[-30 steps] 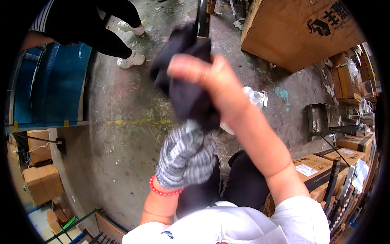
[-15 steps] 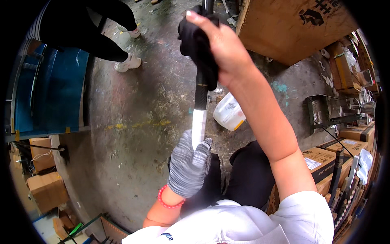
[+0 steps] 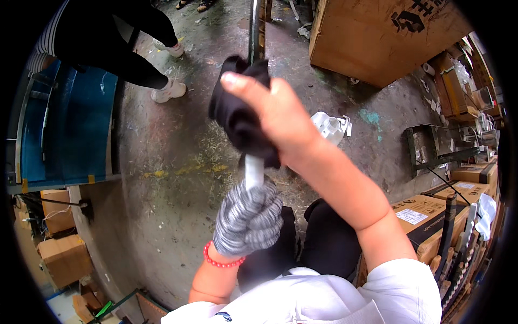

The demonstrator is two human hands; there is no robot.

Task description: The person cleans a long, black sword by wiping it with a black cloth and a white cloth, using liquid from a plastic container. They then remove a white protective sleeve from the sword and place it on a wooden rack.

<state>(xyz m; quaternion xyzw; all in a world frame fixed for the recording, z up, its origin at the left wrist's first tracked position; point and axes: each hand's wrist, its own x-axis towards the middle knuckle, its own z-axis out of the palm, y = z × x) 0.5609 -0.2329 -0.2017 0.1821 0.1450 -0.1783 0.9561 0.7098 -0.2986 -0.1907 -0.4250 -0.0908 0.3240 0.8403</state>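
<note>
A long dark pole [image 3: 257,38] runs away from me up the middle of the view, with a white section [image 3: 254,171] at its near end. My left hand [image 3: 248,220], in a grey striped knit glove, is closed round that white section. Bare and slightly blurred, my right hand [image 3: 283,116] presses a bunched black cloth [image 3: 233,110] around the pole just ahead of the glove. The cloth hides the stretch of pole beneath it. Beyond my right forearm, a whitish plastic container [image 3: 330,127] sits on the floor, partly covered by the arm.
A large cardboard box [image 3: 367,43] stands at the far right. Smaller cartons [image 3: 431,216] and upright bars line the right side. At the upper left a person in black trousers [image 3: 124,56] and white shoes stands beside a blue-topped table [image 3: 81,119]. Another box [image 3: 65,258] lies lower left.
My right hand and the cloth have slid down the pole toward me, close to the left hand. The gloved hand has shifted slightly left and down, and less white section shows.
</note>
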